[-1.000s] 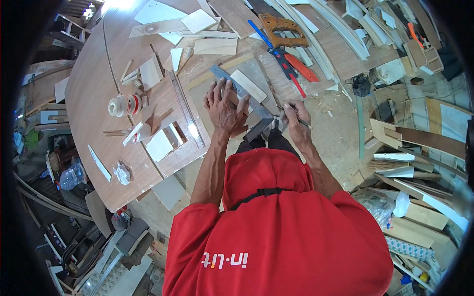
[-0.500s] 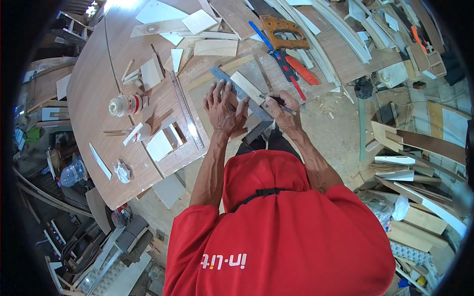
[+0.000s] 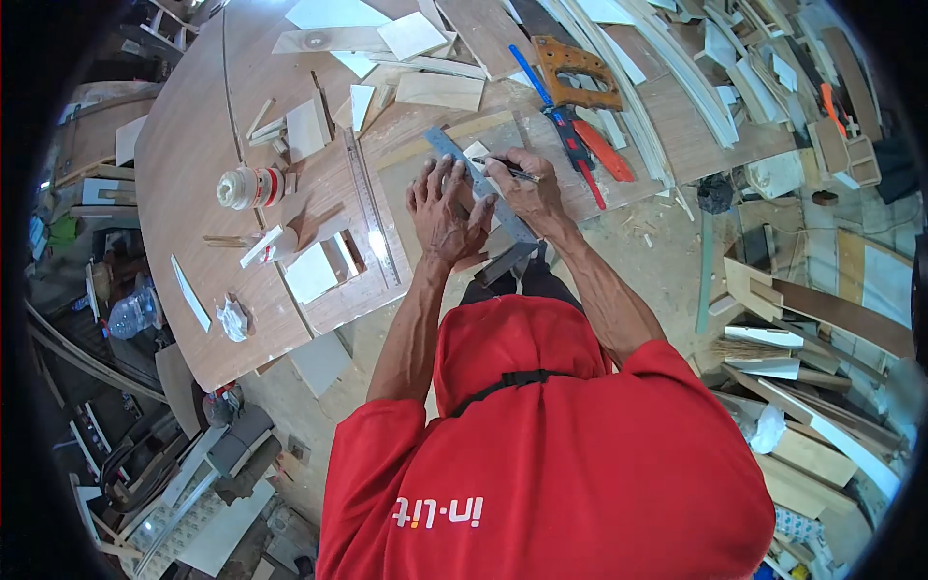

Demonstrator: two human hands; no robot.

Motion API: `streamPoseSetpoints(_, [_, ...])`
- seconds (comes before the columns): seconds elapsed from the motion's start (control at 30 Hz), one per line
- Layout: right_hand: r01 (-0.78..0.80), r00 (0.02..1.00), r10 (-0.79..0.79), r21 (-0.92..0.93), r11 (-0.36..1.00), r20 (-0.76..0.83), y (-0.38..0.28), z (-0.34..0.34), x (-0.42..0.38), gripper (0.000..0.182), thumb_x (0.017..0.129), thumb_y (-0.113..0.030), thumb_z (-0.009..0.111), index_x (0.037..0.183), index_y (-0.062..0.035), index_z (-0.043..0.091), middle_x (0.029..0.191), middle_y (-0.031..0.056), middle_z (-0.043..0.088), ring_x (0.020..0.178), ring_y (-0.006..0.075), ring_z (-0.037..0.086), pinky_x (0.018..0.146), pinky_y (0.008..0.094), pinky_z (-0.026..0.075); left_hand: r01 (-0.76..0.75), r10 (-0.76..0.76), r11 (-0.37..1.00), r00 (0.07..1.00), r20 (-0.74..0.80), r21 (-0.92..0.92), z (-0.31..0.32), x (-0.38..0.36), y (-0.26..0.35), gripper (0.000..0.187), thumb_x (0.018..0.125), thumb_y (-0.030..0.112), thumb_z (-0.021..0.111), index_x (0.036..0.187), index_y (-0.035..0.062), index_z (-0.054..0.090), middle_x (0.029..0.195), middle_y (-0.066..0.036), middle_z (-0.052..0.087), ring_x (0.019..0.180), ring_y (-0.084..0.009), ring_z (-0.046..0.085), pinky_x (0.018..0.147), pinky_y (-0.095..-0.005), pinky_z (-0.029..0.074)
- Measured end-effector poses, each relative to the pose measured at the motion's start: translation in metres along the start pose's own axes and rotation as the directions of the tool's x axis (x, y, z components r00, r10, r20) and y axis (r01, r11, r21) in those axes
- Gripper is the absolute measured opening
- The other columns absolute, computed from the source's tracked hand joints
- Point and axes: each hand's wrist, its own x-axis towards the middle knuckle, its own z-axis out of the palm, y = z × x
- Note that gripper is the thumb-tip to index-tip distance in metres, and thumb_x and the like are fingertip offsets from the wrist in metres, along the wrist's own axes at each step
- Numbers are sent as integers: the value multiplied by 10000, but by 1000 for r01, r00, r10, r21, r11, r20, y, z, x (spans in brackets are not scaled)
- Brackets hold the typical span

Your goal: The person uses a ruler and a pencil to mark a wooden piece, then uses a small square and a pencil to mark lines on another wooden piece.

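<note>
A metal try square [image 3: 517, 228] lies slantwise over a pale wood piece [image 3: 476, 151] at the table's near edge, its dark stock pointing toward my body. My left hand [image 3: 447, 215] presses down beside and on the blade, fingers spread, thumb across the metal. Pinched in my right hand [image 3: 530, 198] is a pencil [image 3: 523, 175], held low at the blade's right side. That hand covers most of the wood piece, and the pencil's tip is hard to make out. Beneath them is a flat board [image 3: 398, 179].
A handsaw [image 3: 580, 77] and a blue-and-red tool [image 3: 565, 126] lie to the right. A steel ruler [image 3: 368, 208], a jar [image 3: 249, 188] and a small white container [image 3: 278, 246] are on the left. Wood offcuts [image 3: 440, 91] lie along the back.
My right hand with the pencil has moved up and left along the square's blade, now covering more of the wood piece. My left hand stays pressed in place. The view has shifted slightly.
</note>
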Motion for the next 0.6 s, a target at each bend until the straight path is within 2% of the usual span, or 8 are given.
streamPoseSetpoints(0.37, [65,998,-64,-33,997,30,-1,4,9,248,875,-216,635,994,-18,725,884,153,727,797,257,708,711,354,546,-12,12,1000,1000,-5,0,0,-1,-2,696,811,555,677,1333,102,589,1423,-117,511,1367,-350,383,1134,-524,207])
streamPoseSetpoints(0.43, [65,997,-63,-35,997,36,-3,3,8,246,875,-217,633,992,-21,726,881,154,726,792,257,707,706,356,545,2,-2,1000,999,35,16,-2,0,-1,671,840,512,665,1370,113,565,1455,-109,482,1388,-347,366,1137,-519,216])
streamPoseSetpoints(0.5, [30,999,-27,-73,997,39,-5,3,8,223,899,-177,611,970,9,712,866,110,720,793,180,675,737,308,520,0,0,1000,999,32,7,-4,0,1,669,842,512,664,1370,113,565,1456,-109,481,1388,-347,365,1137,-518,216])
streamPoseSetpoints(0.6, [8,999,-4,-85,996,49,-7,3,8,227,898,-178,614,980,10,713,867,109,723,792,178,675,735,305,520,-3,3,1000,1000,30,0,-5,0,1,669,843,513,664,1369,112,566,1457,-110,480,1388,-349,365,1137,-516,217])
